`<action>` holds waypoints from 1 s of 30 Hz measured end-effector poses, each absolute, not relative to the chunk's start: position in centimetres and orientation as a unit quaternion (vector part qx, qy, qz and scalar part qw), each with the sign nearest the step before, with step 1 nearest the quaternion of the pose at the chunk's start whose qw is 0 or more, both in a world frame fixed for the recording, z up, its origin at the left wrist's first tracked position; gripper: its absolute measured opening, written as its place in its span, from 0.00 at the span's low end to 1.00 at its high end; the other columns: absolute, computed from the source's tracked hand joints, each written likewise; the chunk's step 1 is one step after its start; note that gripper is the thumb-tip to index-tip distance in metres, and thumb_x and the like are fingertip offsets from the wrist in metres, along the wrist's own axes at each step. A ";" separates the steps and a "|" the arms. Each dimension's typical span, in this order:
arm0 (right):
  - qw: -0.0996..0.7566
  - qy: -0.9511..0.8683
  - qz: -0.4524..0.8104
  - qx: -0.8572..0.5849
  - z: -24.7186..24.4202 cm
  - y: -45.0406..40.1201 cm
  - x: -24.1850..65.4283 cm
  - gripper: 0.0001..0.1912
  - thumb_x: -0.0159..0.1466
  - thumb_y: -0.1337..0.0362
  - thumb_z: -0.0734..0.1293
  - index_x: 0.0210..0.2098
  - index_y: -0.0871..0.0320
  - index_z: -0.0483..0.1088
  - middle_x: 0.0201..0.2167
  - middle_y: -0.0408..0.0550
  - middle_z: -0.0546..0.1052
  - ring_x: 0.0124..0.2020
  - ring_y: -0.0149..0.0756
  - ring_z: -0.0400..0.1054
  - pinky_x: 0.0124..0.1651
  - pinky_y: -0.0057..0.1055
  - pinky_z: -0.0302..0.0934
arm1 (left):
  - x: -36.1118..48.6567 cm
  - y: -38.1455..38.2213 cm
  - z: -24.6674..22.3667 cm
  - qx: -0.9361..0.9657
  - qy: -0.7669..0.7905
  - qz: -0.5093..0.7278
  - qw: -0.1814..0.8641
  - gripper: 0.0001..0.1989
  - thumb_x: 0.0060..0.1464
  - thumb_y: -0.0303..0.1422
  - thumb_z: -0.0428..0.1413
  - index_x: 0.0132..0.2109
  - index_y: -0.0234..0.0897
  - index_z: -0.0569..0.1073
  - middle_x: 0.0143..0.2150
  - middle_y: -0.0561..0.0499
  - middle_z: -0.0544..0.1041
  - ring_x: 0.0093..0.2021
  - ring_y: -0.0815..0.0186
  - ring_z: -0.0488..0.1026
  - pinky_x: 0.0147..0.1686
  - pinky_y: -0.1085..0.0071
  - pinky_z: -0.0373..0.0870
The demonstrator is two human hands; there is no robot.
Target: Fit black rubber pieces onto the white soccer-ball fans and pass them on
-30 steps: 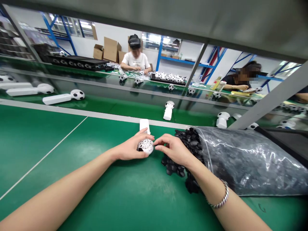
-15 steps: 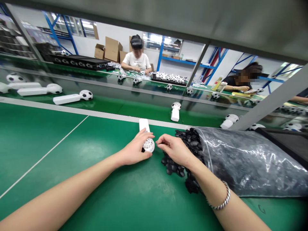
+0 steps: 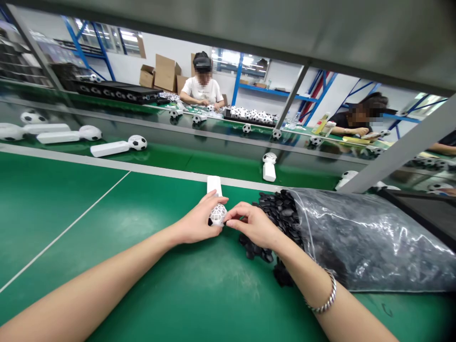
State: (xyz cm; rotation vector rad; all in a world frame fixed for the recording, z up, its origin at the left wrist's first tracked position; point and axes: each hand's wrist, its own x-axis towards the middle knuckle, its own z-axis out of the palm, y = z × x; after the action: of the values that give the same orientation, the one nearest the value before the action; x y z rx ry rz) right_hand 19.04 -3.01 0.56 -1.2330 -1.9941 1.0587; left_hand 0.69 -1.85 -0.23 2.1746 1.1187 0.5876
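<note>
A white handle with a football-shaped head (image 3: 217,216) lies on the green worktop, its flat white grip pointing away from me. My left hand (image 3: 201,216) is curled around the left side of the head, fingers over the top and thumb below. The head's openwork white lattice faces up, with a black patch on its left. My right hand (image 3: 251,222) pinches at the right side of the head, fingertips touching it. A dark speck shows at those fingertips, too small to name. Beside the right hand lies a heap of small black pieces (image 3: 280,209).
A clear plastic bag (image 3: 370,237) of black pieces lies open on the right. Beyond the pale rail, a green belt carries several football-headed handles (image 3: 137,142). Two co-workers sit across, one in a white shirt (image 3: 204,90). A slanted metal post (image 3: 399,147) stands at right.
My right hand has moved left and now touches the football head. Handles on the near belt have shifted right, and footballs on the far line have shifted left.
</note>
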 end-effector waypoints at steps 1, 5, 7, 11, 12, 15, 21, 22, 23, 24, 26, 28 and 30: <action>0.286 -0.748 0.387 -0.458 0.4 -3.0 19.0 0.06 0.56 0.67 0.64 0.32 0.56 0.72 0.32 0.43 0.73 0.34 0.31 0.66 0.39 0.28 0.60 | 0.7 -1.8 -0.3 0.821 0.422 0.224 0.311 0.30 0.41 0.25 0.52 0.55 0.36 0.58 0.61 0.46 0.56 0.65 0.58 0.38 0.60 0.58 0.47; 0.300 -0.735 0.420 -0.440 -0.3 -2.9 18.7 0.06 0.56 0.66 0.63 0.33 0.57 0.71 0.31 0.42 0.74 0.33 0.31 0.67 0.38 0.28 0.60 | 0.7 -1.7 -0.4 0.816 0.420 0.233 0.323 0.29 0.42 0.28 0.54 0.55 0.37 0.59 0.60 0.46 0.58 0.65 0.57 0.38 0.60 0.57 0.47; 0.304 -0.731 0.420 -0.444 -0.4 -2.8 18.5 0.04 0.56 0.66 0.64 0.31 0.58 0.70 0.29 0.42 0.74 0.31 0.30 0.66 0.36 0.27 0.59 | 0.7 -1.6 -0.4 0.814 0.420 0.235 0.325 0.28 0.43 0.30 0.54 0.54 0.36 0.59 0.60 0.46 0.58 0.65 0.57 0.38 0.60 0.57 0.46; 0.303 -0.721 0.409 -0.471 -0.5 -2.7 18.6 0.03 0.54 0.65 0.65 0.28 0.59 0.68 0.24 0.41 0.71 0.25 0.27 0.63 0.30 0.25 0.57 | 0.7 -1.7 -0.2 0.811 0.427 0.233 0.326 0.27 0.45 0.29 0.53 0.54 0.35 0.60 0.60 0.45 0.58 0.65 0.58 0.38 0.60 0.58 0.46; 0.297 -0.718 0.412 -0.476 -0.5 -2.7 18.6 0.04 0.54 0.65 0.65 0.27 0.59 0.67 0.23 0.40 0.70 0.24 0.27 0.62 0.28 0.24 0.56 | 0.7 -1.8 -0.1 0.810 0.428 0.232 0.327 0.27 0.45 0.29 0.53 0.54 0.36 0.60 0.60 0.45 0.57 0.65 0.58 0.38 0.60 0.58 0.46; 0.277 -0.718 0.425 -0.477 -0.2 -2.6 18.7 0.04 0.55 0.65 0.64 0.28 0.60 0.67 0.23 0.41 0.70 0.24 0.27 0.62 0.28 0.24 0.56 | 0.8 -1.9 -0.1 0.810 0.426 0.234 0.326 0.27 0.45 0.29 0.53 0.54 0.37 0.60 0.61 0.45 0.57 0.65 0.57 0.38 0.60 0.56 0.46; 0.244 -0.770 0.380 -0.450 0.9 -2.8 18.9 0.04 0.58 0.67 0.61 0.29 0.59 0.67 0.25 0.40 0.69 0.26 0.27 0.60 0.31 0.25 0.55 | 0.7 -1.7 -0.5 0.814 0.415 0.245 0.324 0.27 0.44 0.29 0.54 0.54 0.37 0.60 0.60 0.44 0.57 0.65 0.57 0.37 0.60 0.55 0.46; 0.239 -0.781 0.366 -0.446 1.0 -2.8 18.9 0.04 0.58 0.67 0.61 0.29 0.59 0.67 0.25 0.40 0.69 0.27 0.28 0.60 0.31 0.25 0.54 | 0.7 -1.6 -0.6 0.814 0.414 0.246 0.325 0.27 0.44 0.29 0.55 0.54 0.37 0.60 0.60 0.44 0.57 0.65 0.57 0.37 0.60 0.56 0.46; 0.238 -0.789 0.353 -0.442 1.0 -2.8 18.9 0.04 0.58 0.67 0.61 0.28 0.59 0.67 0.25 0.40 0.70 0.27 0.28 0.60 0.32 0.25 0.54 | 0.7 -1.6 -0.7 0.814 0.414 0.247 0.325 0.27 0.44 0.29 0.55 0.54 0.37 0.60 0.60 0.44 0.57 0.65 0.57 0.37 0.60 0.56 0.46; 0.241 -0.794 0.343 -0.440 1.0 -2.7 18.9 0.04 0.58 0.67 0.61 0.28 0.58 0.67 0.26 0.40 0.70 0.28 0.28 0.61 0.32 0.25 0.54 | 0.7 -1.6 -0.7 0.814 0.414 0.248 0.324 0.27 0.45 0.30 0.54 0.54 0.37 0.60 0.60 0.45 0.57 0.65 0.57 0.38 0.60 0.56 0.46; 0.265 -0.789 0.336 -0.441 0.8 -2.7 18.8 0.04 0.58 0.66 0.62 0.28 0.58 0.67 0.26 0.40 0.71 0.28 0.28 0.62 0.34 0.26 0.55 | 0.7 -1.6 -0.8 0.815 0.413 0.249 0.321 0.26 0.45 0.29 0.54 0.54 0.37 0.60 0.60 0.45 0.58 0.65 0.58 0.38 0.60 0.57 0.46; 0.294 -0.769 0.351 -0.446 0.2 -2.5 18.7 0.03 0.56 0.65 0.63 0.28 0.58 0.66 0.25 0.40 0.70 0.28 0.28 0.62 0.33 0.26 0.56 | 0.7 -1.7 -0.9 0.817 0.411 0.250 0.317 0.26 0.45 0.29 0.54 0.53 0.37 0.60 0.59 0.45 0.58 0.65 0.58 0.38 0.60 0.57 0.45; 0.311 -0.744 0.384 -0.449 -0.4 -2.3 18.6 0.04 0.55 0.65 0.65 0.27 0.58 0.64 0.24 0.39 0.69 0.26 0.27 0.61 0.31 0.25 0.56 | 0.7 -1.7 -0.8 0.819 0.407 0.250 0.317 0.25 0.46 0.29 0.53 0.53 0.37 0.60 0.59 0.45 0.59 0.65 0.58 0.37 0.60 0.57 0.45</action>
State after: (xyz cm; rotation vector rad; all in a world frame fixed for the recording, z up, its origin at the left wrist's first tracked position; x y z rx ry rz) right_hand 18.57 -2.33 -0.42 -1.1864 -1.9640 1.0139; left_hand 0.67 -1.67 -0.85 2.1553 1.0722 0.6579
